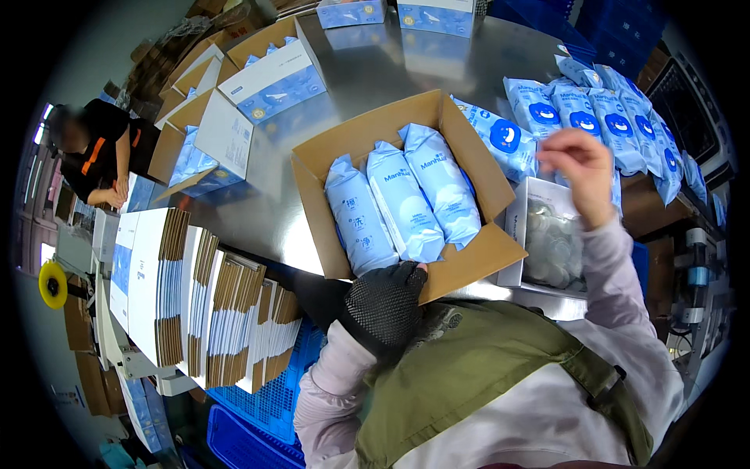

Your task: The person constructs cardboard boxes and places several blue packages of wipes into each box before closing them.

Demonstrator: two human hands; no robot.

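My left hand (384, 301) in a black mesh glove, lower centre, fingers pressed on the near flap of the open carton (469, 262), three blue packs (402, 205) inside at frame centre on the steel bench (367, 70), my right hand (580, 173) bare, raised at right, fingertips pinched together, holding nothing I can see.

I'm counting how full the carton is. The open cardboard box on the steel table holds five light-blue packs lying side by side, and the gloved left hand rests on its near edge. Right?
Not quite. The head view shows three light-blue packs side by side in the open cardboard box, not five. The rest holds: the box sits on the steel table, and the gloved left hand rests on its near edge.
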